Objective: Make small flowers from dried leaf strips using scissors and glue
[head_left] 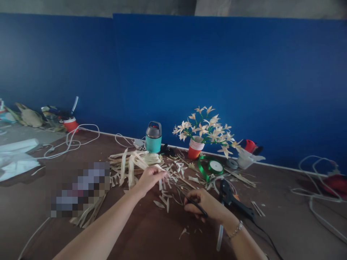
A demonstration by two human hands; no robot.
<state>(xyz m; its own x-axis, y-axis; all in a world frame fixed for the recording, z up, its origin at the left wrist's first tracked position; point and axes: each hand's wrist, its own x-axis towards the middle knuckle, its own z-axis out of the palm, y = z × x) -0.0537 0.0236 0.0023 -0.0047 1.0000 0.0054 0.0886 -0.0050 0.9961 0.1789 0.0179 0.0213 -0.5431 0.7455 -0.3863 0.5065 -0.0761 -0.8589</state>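
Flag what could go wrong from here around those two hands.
The dark-handled tool in the right hand points toward the left hand, which seems to pinch a pale strip; a slip might nick that hand.
The glue gun lies close beside the right forearm; if hot, which I can't tell, it could burn, and its cord might snag.
The cream flowers spread wide above the red-and-white paper cups, so a bump could tip them.

Narrow pale strip (186,182), slanting; black-handled tool (200,208) tilted nearby.
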